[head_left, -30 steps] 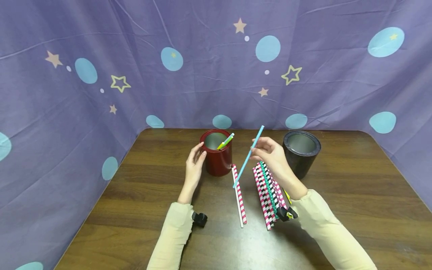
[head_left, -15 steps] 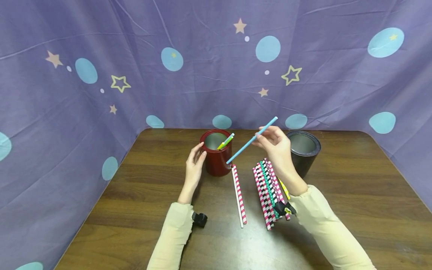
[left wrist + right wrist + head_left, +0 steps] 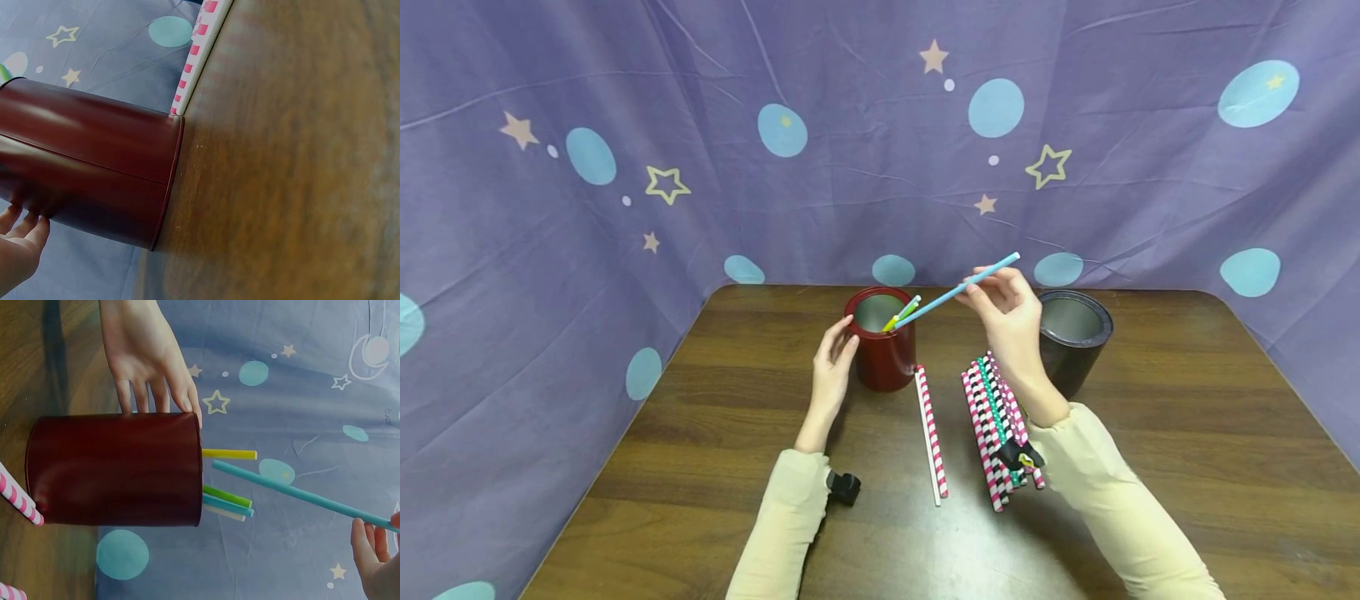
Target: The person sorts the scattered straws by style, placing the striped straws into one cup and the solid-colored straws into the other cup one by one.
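Straw (image 3: 938, 302), blue, slants pinched in right hand (image 3: 1015, 325); left hand (image 3: 831, 375), uncurled, touches red can (image 3: 887, 363).

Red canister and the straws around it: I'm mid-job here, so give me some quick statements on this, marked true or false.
1. The right hand holds a light-blue straw. True.
2. The left hand grips a straw too. False: it touches the red canister.
3. The tip of the held light-blue straw is inside the red canister. False: the right wrist view shows it outside the opening.
4. A yellow straw sticks out of the red canister. True.
5. In the head view, the black canister stands right of the red canister. True.
6. The white straw lies crossed over the pink-striped straw nearest the red canister. False: they lie side by side.
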Available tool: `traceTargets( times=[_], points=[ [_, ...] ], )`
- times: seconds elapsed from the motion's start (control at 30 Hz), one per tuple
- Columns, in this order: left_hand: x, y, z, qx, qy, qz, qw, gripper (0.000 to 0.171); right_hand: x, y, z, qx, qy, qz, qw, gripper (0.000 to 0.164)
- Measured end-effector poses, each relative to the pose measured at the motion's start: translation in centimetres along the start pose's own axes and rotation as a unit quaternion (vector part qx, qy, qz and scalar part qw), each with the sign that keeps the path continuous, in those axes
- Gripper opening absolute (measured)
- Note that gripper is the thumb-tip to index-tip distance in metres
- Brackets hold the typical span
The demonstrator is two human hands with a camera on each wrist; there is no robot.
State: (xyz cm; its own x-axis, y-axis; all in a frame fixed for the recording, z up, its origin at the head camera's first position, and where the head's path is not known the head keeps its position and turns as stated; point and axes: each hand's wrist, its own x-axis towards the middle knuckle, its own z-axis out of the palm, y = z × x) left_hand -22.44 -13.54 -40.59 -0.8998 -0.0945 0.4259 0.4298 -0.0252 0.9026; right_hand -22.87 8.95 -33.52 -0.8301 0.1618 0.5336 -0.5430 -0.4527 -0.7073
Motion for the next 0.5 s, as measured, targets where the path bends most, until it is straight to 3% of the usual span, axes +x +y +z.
traceTargets(
  times=[0.1, 0.2, 0.5],
  points=[
    [0.0, 0.0, 0.0, -0.001, 0.0, -0.001, 1.0, 0.035, -0.7, -1.9, 2.2, -0.031, 0.013, 0.008, 0.999, 0.017],
    [0.0, 0.0, 0.1, -0.001, -0.001, -0.003, 1.0, 0.035, -0.9, -2.2, 2.9, -0.053, 0.023, 0.018, 0.998, 0.017],
    [0.0, 0.0, 0.0, 0.002, 0.005, -0.001, 1.0, 0.035, -1.1, -0.1, 3.4, -0.075, 0.004, 0.003, 0.997, 0.016]
  ],
)
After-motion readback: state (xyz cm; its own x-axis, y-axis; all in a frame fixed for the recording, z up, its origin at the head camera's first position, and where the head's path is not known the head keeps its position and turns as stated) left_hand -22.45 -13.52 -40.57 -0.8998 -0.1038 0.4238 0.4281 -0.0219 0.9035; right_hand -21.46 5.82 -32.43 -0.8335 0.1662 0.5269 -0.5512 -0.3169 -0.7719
